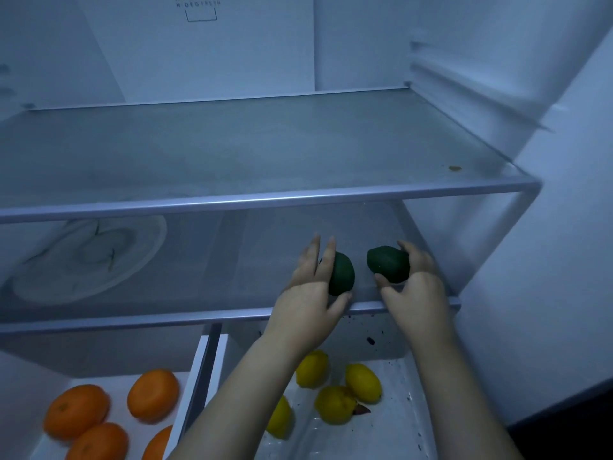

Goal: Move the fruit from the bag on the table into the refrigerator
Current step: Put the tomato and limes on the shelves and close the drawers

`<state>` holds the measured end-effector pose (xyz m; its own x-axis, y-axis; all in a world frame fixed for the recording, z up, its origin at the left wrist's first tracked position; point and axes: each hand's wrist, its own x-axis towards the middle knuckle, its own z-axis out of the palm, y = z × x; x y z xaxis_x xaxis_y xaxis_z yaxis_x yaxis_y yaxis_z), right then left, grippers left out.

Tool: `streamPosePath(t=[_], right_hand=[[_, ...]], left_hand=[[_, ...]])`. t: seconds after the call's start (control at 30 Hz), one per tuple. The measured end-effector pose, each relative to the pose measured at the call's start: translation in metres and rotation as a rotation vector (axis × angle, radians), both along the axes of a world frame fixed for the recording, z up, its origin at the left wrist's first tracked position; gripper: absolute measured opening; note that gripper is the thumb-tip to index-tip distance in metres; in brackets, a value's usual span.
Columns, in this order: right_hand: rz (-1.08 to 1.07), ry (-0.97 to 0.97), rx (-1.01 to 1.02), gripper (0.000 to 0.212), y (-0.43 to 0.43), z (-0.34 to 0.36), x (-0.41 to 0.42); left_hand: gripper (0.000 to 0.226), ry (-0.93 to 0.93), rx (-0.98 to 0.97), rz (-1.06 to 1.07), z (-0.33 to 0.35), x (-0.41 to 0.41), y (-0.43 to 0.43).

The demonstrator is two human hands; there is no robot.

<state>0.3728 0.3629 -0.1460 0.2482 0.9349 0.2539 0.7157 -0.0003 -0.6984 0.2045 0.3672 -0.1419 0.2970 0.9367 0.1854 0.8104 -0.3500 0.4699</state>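
I am looking into the open refrigerator. My left hand [310, 293] holds a dark green avocado [341, 273] between thumb and stretched fingers, low over the right part of the lower glass shelf [166, 318]. Just to its right, my right hand [419, 293] grips a second dark green avocado [388, 263] from the right side, also just above that shelf. The two avocados are a small gap apart. Whether either one touches the glass I cannot tell.
A white marbled plate [89, 257] lies on the left of the lower shelf. The upper glass shelf [265, 197] juts out above my hands. Below, the left drawer holds several oranges [152, 395] and the right drawer several lemons [363, 381].
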Motion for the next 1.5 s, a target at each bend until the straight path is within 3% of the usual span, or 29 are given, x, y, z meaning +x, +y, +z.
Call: streamPosePath(t=[0.4, 0.6, 0.8, 1.07, 1.33, 1.5], right_hand=[[-0.025, 0.047, 0.166, 0.055, -0.051, 0.032, -0.006], [0.058, 0.011, 0.23, 0.05, -0.121, 0.044, -0.036], [0.138, -0.065, 0.288, 0.048, -0.184, 0.055, -0.057], [0.489, -0.166, 0.302, 0.044, -0.254, 0.077, -0.098], [0.874, -0.082, 0.393, 0.038, -0.331, 0.082, -0.118], [1.027, -0.128, 0.363, 0.036, -0.385, 0.072, -0.125]], left_hand=[[0.076, 0.048, 0.055, 0.047, 0.013, -0.025, -0.057], [0.057, 0.056, 0.076, 0.081, 0.047, -0.048, -0.123], [0.064, 0.275, 0.164, 0.177, 0.057, -0.082, -0.19], [0.073, 0.237, 0.189, 0.426, 0.071, -0.133, -0.294], [0.06, 0.144, 0.313, 0.755, 0.075, -0.13, -0.426], [0.062, 0.153, 0.194, 0.881, 0.062, -0.122, -0.504]])
